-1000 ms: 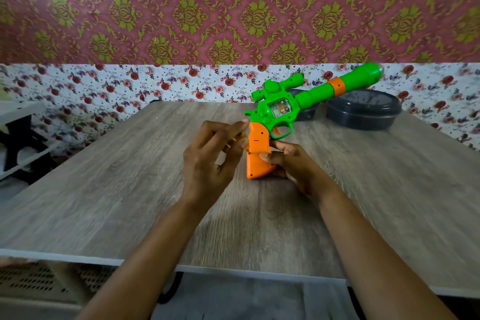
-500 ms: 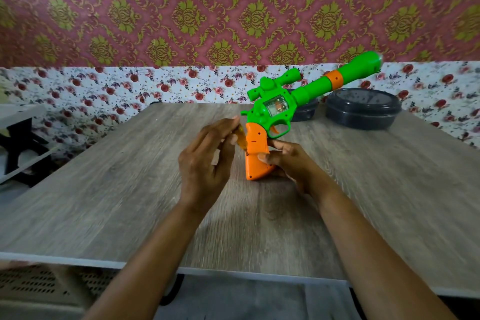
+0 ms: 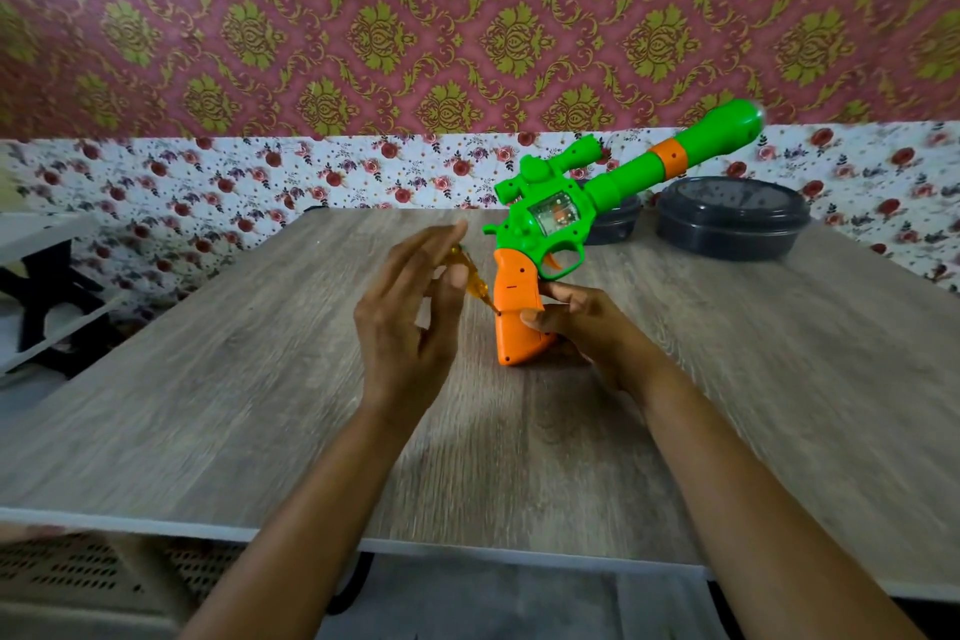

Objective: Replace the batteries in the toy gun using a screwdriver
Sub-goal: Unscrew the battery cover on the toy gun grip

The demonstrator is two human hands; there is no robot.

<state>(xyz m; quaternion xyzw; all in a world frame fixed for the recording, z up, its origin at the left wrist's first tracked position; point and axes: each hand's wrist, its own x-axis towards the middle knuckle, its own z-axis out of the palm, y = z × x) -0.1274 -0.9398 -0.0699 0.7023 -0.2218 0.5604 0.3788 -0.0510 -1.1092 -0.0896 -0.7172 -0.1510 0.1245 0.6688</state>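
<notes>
Toy gun (image 3: 550,218) stands butt-down on the table (image 3: 208,405), barrel tilted up far-right. Right hand (image 3: 582,322) grips its orange handle. Left hand (image 3: 410,317) pinches the amber screwdriver (image 3: 470,276), fingers nearly straight, tip at the handle's left edge. Dark lidded container (image 3: 732,218) far right; smaller dark container (image 3: 615,224) partly hidden behind the gun.

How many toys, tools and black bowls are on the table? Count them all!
toy gun: 1
screwdriver: 1
black round containers: 2
Total: 4
</notes>
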